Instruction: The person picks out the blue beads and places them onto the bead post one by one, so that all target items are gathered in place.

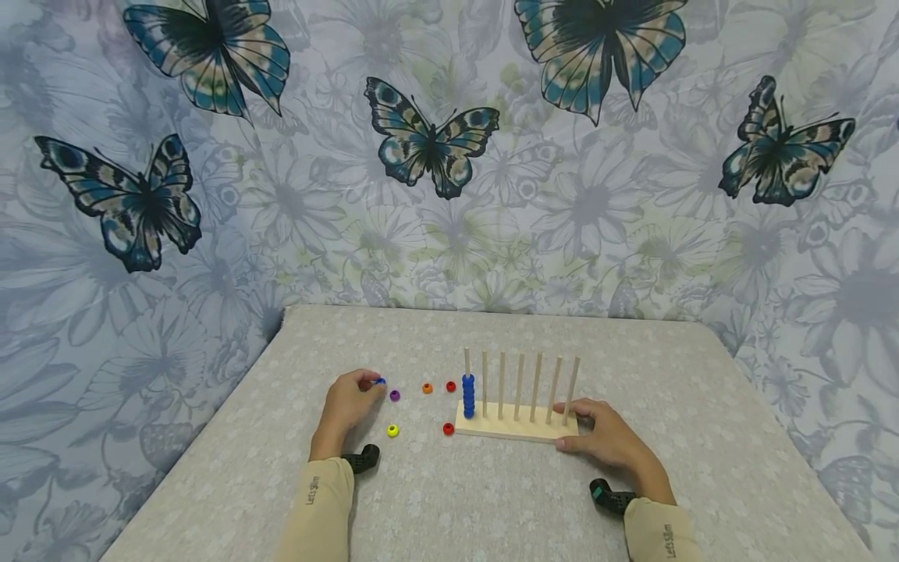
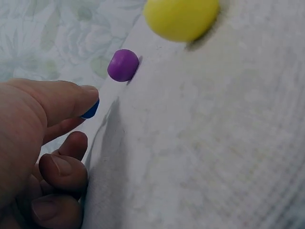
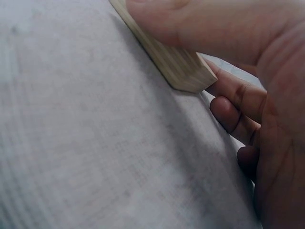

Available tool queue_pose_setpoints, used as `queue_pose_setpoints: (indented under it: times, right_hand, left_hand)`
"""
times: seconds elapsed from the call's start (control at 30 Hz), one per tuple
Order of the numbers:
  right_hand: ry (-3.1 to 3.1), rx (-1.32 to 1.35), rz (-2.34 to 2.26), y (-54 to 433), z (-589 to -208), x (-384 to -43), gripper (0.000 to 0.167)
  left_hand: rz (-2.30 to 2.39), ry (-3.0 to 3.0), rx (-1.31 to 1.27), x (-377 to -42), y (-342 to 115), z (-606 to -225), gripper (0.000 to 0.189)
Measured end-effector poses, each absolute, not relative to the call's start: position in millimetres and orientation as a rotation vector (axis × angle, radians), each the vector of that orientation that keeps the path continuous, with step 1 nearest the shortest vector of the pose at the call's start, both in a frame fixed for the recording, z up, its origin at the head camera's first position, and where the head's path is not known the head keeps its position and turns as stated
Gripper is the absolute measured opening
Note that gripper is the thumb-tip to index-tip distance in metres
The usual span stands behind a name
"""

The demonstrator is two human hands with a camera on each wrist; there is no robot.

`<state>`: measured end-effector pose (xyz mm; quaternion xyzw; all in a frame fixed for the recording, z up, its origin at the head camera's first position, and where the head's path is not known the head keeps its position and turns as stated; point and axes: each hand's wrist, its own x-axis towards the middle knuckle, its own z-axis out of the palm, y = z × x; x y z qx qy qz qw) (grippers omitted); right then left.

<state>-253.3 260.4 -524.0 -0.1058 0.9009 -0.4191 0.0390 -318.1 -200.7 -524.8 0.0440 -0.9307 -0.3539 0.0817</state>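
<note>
Between thumb and forefinger my left hand (image 1: 351,400) pinches a blue bead (image 2: 90,110), mostly covered by the fingertips in the left wrist view. Its other fingers curl below. My right hand (image 1: 605,435) grips the right end of a wooden peg board (image 1: 516,428), thumb along the front edge and fingers behind. Several upright pegs stand on the board. Blue beads (image 1: 468,396) are stacked on the leftmost peg, while the other pegs are bare. In the right wrist view the board's corner (image 3: 190,71) shows between thumb and fingers.
Right of the left hand lie a purple bead (image 1: 395,396) and a yellow bead (image 1: 393,431). An orange bead (image 1: 427,388) and two red ones, a back red bead (image 1: 451,386) and a front red bead (image 1: 448,429), lie near the board's left end. A patterned cloth covers the table (image 1: 463,507).
</note>
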Motion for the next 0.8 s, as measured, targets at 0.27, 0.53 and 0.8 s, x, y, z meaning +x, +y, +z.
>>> queue_pose_setpoints:
  times: [0.27,0.53,0.8]
  right_hand:
    - [2.759,-0.335,-1.294,260.2,-523.9,-252.4,0.062]
    - [2.760,-0.342,-1.286,260.6,-525.1,-252.0,0.062]
    - [2.781,-0.355,-1.265,260.6,-527.3,-252.6,0.061]
  left_hand:
    - [-1.077,-2.716,0.035,-315.9,-196.8,-511.4,0.031]
    - [-1.068,-2.616,0.010,-312.0,-182.1,-483.1,0.030]
    - [-1.069,-2.483,-0.133,-302.1,-164.0,-451.1,0.030]
